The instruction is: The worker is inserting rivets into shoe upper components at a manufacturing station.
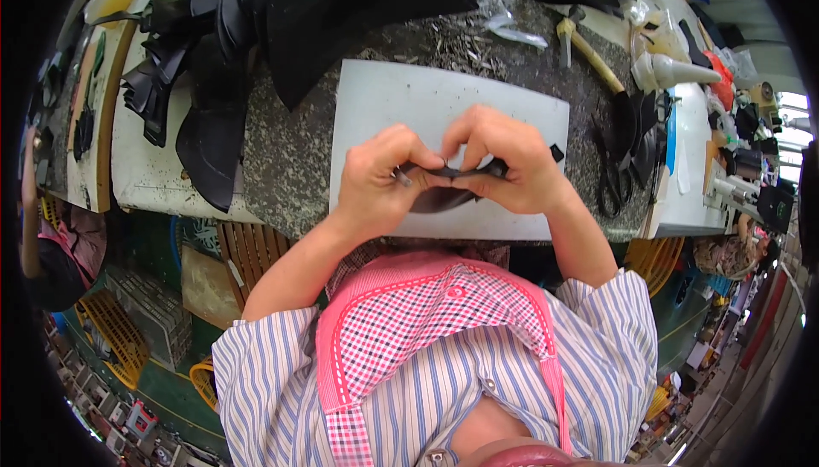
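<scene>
Over a white board (375, 96), my left hand (384, 175) and my right hand (508, 160) meet, both closed on a black leather-like piece (442, 200). Thumbs and forefingers pinch its upper edge, and its lower part hangs curved below the fingers. A short thin grey tip (402, 178) pokes out by my left fingers; its kind is hard to make out. Near my right hand's outer side a small black scrap (557, 152) shows at the board's right edge.
The board rests on a speckled slab (286, 139). Black cut pieces (333, 28) pile at the back left. To the right lie a wooden-handled hammer (597, 58), black scissors (612, 187) and a white cone-tipped bottle (670, 71). Another person (68, 249) is at far left.
</scene>
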Action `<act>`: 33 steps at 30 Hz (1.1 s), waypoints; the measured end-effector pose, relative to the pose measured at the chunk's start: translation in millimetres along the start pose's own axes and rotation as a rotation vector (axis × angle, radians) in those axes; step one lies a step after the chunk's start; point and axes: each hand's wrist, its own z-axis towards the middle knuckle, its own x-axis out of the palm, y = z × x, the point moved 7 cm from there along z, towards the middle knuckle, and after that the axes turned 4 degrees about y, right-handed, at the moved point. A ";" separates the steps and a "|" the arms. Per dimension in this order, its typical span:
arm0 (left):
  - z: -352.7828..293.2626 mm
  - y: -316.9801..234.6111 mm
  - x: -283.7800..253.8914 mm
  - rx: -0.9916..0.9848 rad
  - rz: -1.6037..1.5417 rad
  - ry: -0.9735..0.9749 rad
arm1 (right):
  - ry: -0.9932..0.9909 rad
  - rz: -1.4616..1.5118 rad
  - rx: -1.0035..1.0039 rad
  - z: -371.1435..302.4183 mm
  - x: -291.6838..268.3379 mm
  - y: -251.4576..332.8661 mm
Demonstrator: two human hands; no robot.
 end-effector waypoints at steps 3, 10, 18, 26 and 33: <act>0.3 11.6 6.5 -0.162 -0.212 -0.019 | 0.016 0.055 0.020 -1.0 -2.6 -9.1; 71.2 -56.3 -58.0 0.236 0.498 -0.245 | -0.163 -0.283 0.065 48.7 -104.0 -8.2; 107.8 22.2 -107.9 0.111 1.490 -0.227 | -0.471 -0.811 -0.012 81.7 -187.5 -102.4; 100.5 -55.3 -138.7 -0.086 0.363 -0.287 | -0.016 -0.600 0.383 23.7 -48.6 -139.8; 37.6 15.1 9.5 0.090 0.886 0.404 | -0.091 -0.500 0.336 38.4 -49.4 -158.6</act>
